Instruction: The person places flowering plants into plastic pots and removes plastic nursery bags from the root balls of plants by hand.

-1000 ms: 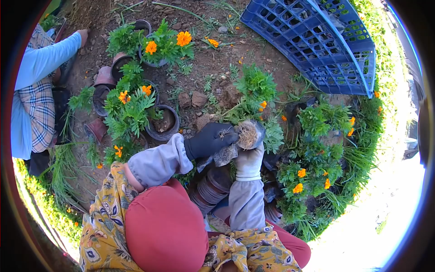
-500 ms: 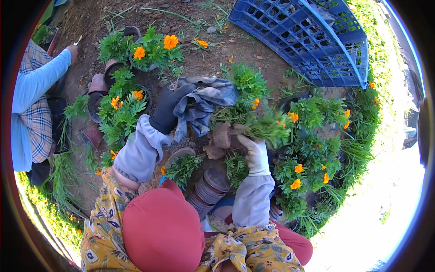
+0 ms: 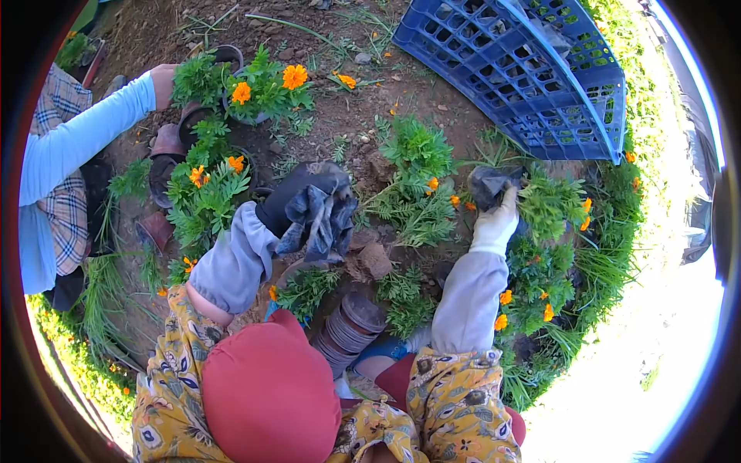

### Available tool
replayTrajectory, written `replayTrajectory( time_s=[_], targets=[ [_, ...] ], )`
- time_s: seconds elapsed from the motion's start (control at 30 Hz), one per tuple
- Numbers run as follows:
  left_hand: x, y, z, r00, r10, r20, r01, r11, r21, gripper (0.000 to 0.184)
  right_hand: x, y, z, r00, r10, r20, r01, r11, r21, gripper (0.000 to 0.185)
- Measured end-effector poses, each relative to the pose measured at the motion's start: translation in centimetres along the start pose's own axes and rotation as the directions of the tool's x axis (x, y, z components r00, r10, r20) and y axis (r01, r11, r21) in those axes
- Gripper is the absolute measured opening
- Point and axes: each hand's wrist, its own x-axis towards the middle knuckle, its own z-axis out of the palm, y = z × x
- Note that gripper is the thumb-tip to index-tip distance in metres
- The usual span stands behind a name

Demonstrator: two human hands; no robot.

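Observation:
My left hand [image 3: 297,197], in a dark glove, is closed around crumpled black plastic plant bags [image 3: 320,224]. My right hand [image 3: 498,220], in a white glove, grips a black plastic plant bag [image 3: 488,187] beside leafy green marigold foliage [image 3: 546,204] on the right. Between the hands a marigold plant with an orange bloom [image 3: 421,154] lies on the soil. A bare clump of root soil [image 3: 375,261] rests below it. Nearer my body stands a stack of round plant pots [image 3: 351,328], with small green plants on either side.
A blue plastic crate [image 3: 532,85] stands tilted at the upper right. Potted marigolds [image 3: 266,89] line the left side. There another person's hand [image 3: 164,85] reaches to a plant from a light blue sleeve. More marigolds [image 3: 532,301] grow thick at right.
My right hand has let go of the bare-rooted plant and moved right to a black plant bag. My left hand has drawn back slightly with its bags. The other person's hand has reached rightward.

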Motion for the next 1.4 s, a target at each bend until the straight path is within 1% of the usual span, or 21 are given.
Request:
replayTrajectory(
  time_s=[0.03,0.07,0.13,0.23,0.27,0.3,0.33,0.37,0.4,0.43,0.53,0.67,0.77,0.93,0.97,1.03,1.07,1.13,1.27,1.33,1.4],
  targets=[
    [0.2,-0.1,0.4,0.999,-0.009,0.041,0.006,0.998,0.059,0.031,0.0,0.0,-1.1,0.981,0.028,0.190,-0.057,0.988,0.146,0.043],
    [0.2,-0.1,1.7,0.999,0.004,0.043,-0.011,0.989,0.151,0.034,-2.5,-1.7,0.5,0.947,0.111,0.301,-0.198,0.941,0.274,0.040],
    [0.1,-0.2,4.9,0.998,0.031,0.058,-0.049,0.941,0.335,0.041,-6.5,-3.2,2.3,0.941,0.219,0.256,-0.304,0.881,0.363,0.038],
    [-0.2,-0.9,7.8,0.997,-0.025,0.072,-0.012,0.881,0.473,0.058,-11.9,-3.1,3.8,0.897,0.307,0.319,-0.393,0.884,0.253,0.035],
    [0.0,-1.4,8.3,0.994,0.066,0.084,-0.097,0.885,0.456,0.062,-13.1,-2.4,4.2,0.887,0.329,0.323,-0.406,0.889,0.212,0.035],
    [0.2,-2.1,8.5,0.983,0.157,0.093,-0.182,0.881,0.437,0.066,-13.8,-1.5,4.0,0.897,0.251,0.363,-0.252,0.967,-0.045,0.035],
    [0.6,-2.9,8.2,0.964,0.247,0.101,-0.267,0.868,0.418,0.070,-14.3,-0.8,4.0,0.888,0.265,0.377,-0.253,0.964,-0.080,0.035],
    [0.6,-3.0,7.5,0.955,0.287,0.070,-0.271,0.761,0.590,0.069,-14.7,-0.2,4.0,0.877,0.278,0.391,-0.253,0.961,-0.115,0.035],
    [0.4,-3.2,7.0,0.957,0.280,0.079,-0.272,0.763,0.586,0.068,-15.0,0.1,4.1,0.847,0.372,0.380,-0.426,0.902,0.066,0.036],
    [0.2,-3.5,6.4,0.958,0.273,0.090,-0.273,0.765,0.583,0.067,-15.1,0.4,4.1,0.800,0.459,0.387,-0.569,0.785,0.246,0.036],
    [-0.2,-3.5,6.1,0.954,0.289,0.084,-0.277,0.732,0.622,0.063,-14.6,2.4,2.8,0.764,0.481,0.431,-0.623,0.723,0.298,0.035],
    [-0.4,-4.0,5.8,0.948,0.318,-0.010,-0.241,0.736,0.633,0.060,-14.9,3.5,3.3,0.750,0.506,0.427,-0.651,0.678,0.342,0.039],
    [-0.4,-4.3,4.8,0.964,0.256,-0.071,-0.145,0.731,0.667,0.057,-15.4,3.7,3.8,0.759,0.499,0.419,-0.642,0.684,0.347,0.039],
    [0.2,-5.8,3.8,0.926,0.364,-0.103,-0.227,0.750,0.621,0.052,-16.1,3.9,5.0,0.755,0.499,0.425,-0.653,0.633,0.416,0.036],
    [0.2,-5.5,4.2,0.920,0.378,-0.105,-0.241,0.756,0.609,0.051,-16.3,3.9,5.3,0.777,0.494,0.390,-0.627,0.659,0.415,0.034],
    [-0.3,-4.8,4.9,0.902,0.428,-0.057,-0.217,0.566,0.796,0.050,-16.8,3.9,5.7,0.819,0.479,0.317,-0.574,0.710,0.409,0.029],
    [-0.5,-4.3,5.3,0.894,0.447,-0.030,-0.198,0.455,0.868,0.050,-16.7,4.1,5.5,0.817,0.464,0.342,-0.573,0.718,0.395,0.028],
    [-0.6,-4.4,5.8,0.861,0.509,0.016,-0.258,0.408,0.876,0.049,-16.3,4.9,4.7,0.812,0.433,0.392,-0.570,0.735,0.368,0.026],
    [-0.8,-5.0,6.4,0.796,0.603,0.060,-0.294,0.299,0.908,0.045,-16.5,5.2,4.0,0.798,0.495,0.343,-0.601,0.696,0.393,0.026],
    [-0.6,-4.5,6.3,0.837,0.547,0.027,-0.305,0.424,0.853,0.039,-16.5,5.0,3.8,0.798,0.484,0.359,-0.598,0.713,0.367,0.026],
    [-0.5,-4.2,6.2,0.869,0.496,0.009,-0.299,0.510,0.807,0.034,-16.6,4.7,4.5,0.817,0.486,0.309,-0.574,0.738,0.356,0.026]
  ],
)
